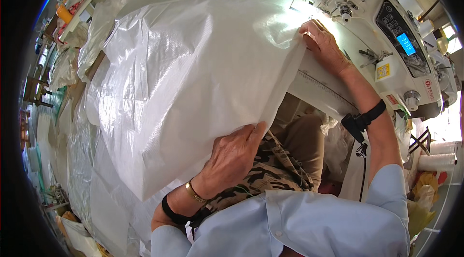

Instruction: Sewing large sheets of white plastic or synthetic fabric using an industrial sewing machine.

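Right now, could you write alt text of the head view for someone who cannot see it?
A person's left hand and right hand press a white woven plastic sheet flat at a white sewing machine. More white sheets lie piled to the left.

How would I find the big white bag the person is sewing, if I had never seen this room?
Start at the white sewing machine at the upper right, with its small lit blue screen. The left hand and right hand both press on one white woven plastic bag spread beside it. Unlike the crumpled bags heaped at the left, it lies smooth, with one corner under the machine's bright lamp.
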Available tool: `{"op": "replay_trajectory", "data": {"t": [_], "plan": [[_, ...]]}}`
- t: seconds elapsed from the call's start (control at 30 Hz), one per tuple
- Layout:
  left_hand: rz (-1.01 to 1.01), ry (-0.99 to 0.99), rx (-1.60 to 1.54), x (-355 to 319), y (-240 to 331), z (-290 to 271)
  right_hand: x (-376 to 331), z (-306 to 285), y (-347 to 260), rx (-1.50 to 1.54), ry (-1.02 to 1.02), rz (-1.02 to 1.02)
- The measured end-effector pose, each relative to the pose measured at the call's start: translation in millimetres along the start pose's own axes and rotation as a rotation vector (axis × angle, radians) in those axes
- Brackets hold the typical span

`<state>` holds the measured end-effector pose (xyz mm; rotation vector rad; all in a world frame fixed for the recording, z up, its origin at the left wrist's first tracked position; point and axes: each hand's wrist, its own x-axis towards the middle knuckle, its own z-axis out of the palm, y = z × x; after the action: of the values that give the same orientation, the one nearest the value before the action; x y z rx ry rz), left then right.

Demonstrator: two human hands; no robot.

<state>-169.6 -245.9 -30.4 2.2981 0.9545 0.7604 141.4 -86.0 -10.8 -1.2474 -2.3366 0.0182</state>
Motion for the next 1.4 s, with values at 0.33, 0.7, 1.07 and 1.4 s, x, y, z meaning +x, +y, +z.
{"op": "replay_trajectory", "data": {"t": [0.33, 0.7, 1.07, 1.4], "plan": [[0.091, -0.064, -0.043, 17, 1, 30, -20, 4, -16, -0.235, 0.134, 0.262], [0.214, -0.005, 0.039, 33, -2, 31, -27, 5, -24, -0.361, 0.117, 0.319], [0.190, 0.035, 0.046, 41, 3, 25, -25, -3, -28, -0.328, 0.061, 0.422], [0.175, 0.040, -0.038, 37, 2, 23, -29, 4, -23, -0.311, 0.135, 0.313]]}}
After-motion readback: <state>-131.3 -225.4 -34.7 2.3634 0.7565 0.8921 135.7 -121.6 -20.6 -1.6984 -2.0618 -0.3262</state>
